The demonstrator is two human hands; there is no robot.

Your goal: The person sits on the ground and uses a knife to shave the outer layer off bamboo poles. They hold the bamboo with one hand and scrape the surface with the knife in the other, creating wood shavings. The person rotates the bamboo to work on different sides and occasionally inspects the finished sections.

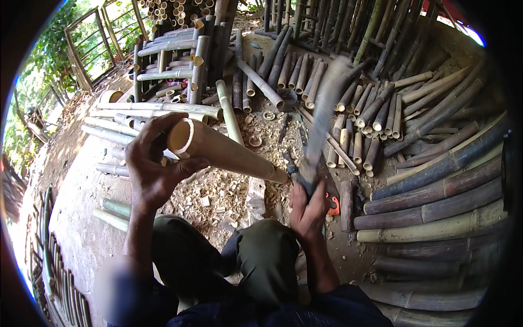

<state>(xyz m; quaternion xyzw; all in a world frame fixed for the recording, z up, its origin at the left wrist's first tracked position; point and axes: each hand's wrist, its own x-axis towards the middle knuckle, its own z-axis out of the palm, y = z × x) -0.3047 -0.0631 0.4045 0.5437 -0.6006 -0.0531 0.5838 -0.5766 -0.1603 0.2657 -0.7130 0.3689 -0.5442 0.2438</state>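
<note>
My left hand (150, 169) grips a pale bamboo tube (229, 153) near its open end, thumb below and fingers curled at the rim. The tube slants away to the right, its lower end close to a wooden block (256, 199) among shavings; whether they touch I cannot tell. In my right hand (308, 212) is the dark handle of a machete, fingers wrapped around it. Its blade (325, 103) points up and away from me, smeared by motion and apart from the tube.
Wood chips (207, 201) cover the ground before my knees. Cut bamboo pieces (376, 117) are stacked at the far right, and long bamboo poles (430, 191) lie along the right. A bamboo rack (169, 60) stands far left. An orange-red object (333, 206) lies beside my right hand.
</note>
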